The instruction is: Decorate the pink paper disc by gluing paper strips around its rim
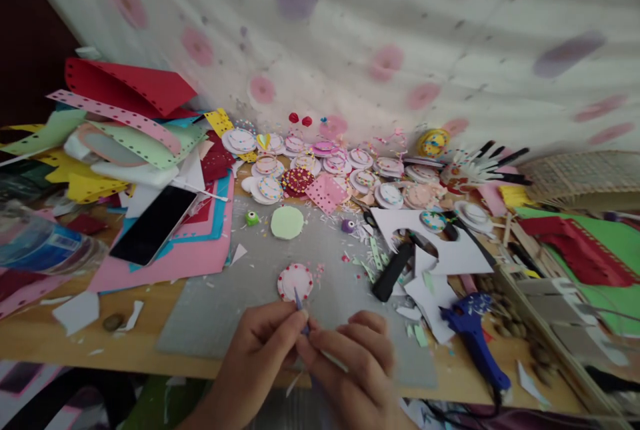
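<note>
Both hands meet at the front of the grey mat. Between their fingertips is a thin purple strip, its pointed end facing away from me. My left hand pinches it near the tip, and my right hand grips it lower down, fingers bent. Just beyond the fingertips lies a pink disc with red dots round its rim. Farther back on the mat are a pale green round paper, a small green eyed figure and a purple eyed one.
Black-handled scissors and a blue glue gun lie to the right. Decorated paper discs line the back. On the left are a phone, a plastic bottle and stacked coloured paper.
</note>
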A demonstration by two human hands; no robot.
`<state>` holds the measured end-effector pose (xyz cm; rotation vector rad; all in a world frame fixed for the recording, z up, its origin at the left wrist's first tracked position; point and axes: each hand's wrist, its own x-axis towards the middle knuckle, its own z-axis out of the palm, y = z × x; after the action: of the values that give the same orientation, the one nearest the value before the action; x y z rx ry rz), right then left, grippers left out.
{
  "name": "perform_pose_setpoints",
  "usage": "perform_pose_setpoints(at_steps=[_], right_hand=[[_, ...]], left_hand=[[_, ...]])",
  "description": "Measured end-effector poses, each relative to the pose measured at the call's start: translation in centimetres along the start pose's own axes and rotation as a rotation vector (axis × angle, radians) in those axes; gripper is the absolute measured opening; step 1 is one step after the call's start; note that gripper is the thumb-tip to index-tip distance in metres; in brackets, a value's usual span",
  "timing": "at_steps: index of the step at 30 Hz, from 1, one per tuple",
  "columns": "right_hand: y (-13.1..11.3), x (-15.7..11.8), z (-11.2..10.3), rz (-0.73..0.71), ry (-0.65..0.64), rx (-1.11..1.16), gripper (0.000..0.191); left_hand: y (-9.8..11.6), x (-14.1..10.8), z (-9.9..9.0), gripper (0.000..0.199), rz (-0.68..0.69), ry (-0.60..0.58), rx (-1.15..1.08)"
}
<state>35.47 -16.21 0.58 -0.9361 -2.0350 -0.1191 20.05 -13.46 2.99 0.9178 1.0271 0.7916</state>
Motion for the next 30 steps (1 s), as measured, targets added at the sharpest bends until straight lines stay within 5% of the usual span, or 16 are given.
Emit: perform_pose_setpoints(at_steps=[4, 8, 12, 18, 25, 30], right_hand=[[1.6, -1.0, -2.5, 0.091, 0.029, 0.037, 0.036], [5.8, -5.2, -6.7, 0.493, 0.004, -0.419, 0.032], [9.4, -11.4, -10.0, 0.970, -0.291, -1.016, 0.049], [11.7, -15.2, -10.8, 1.185, -0.605, -0.918, 0.050], [11.1, -11.6, -12.5, 1.375, -0.310, -0.800, 0.055], [9.2, -8.0, -13.9, 1.404, 0.077, -0.644, 0.041]], left_hand=[[-0.6, -0.2, -0.3, 0.046, 0.072, 0.033, 0.072], [-1.1, -0.4, -1.8, 0.048, 0.096, 0.047, 0.155], [-2.3, -0.8, -4.2, 0.047, 0.128, 0.124, 0.246], [-3.0, -1.5, -5.9, 0.046, 0.137, 0.229, 0.277], [-2.5, -1.1, -7.6, 0.042, 0.206, 0.289, 0.316], [-0.2, 1.9, -8.6, 0.040, 0.325, 0.289, 0.405]])
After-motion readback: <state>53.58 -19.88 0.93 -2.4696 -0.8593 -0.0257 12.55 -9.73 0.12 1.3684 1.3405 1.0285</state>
